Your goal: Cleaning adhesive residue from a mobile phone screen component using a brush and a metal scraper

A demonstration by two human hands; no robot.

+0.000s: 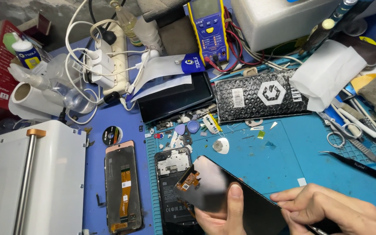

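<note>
My left hand [223, 213] grips a black phone screen panel [223, 187] from below, thumb on its face, and holds it tilted above the mat. An orange flex connector [188, 180] hangs from the panel's upper left end. My right hand [327, 209] rests on the panel's right part and pinches a thin metal tool [316, 229], mostly hidden under the fingers. Under the panel lies an opened phone body [172, 187] with its battery and board exposed.
A second opened phone [123, 187] lies left of the blue work mat [283, 148]. Small parts, picks and screws [188, 128] are scattered above. Tweezers [362, 167], scissors [340, 132], a black bubble pouch [262, 95], a multimeter [207, 28] and a white machine [31, 178] surround the mat.
</note>
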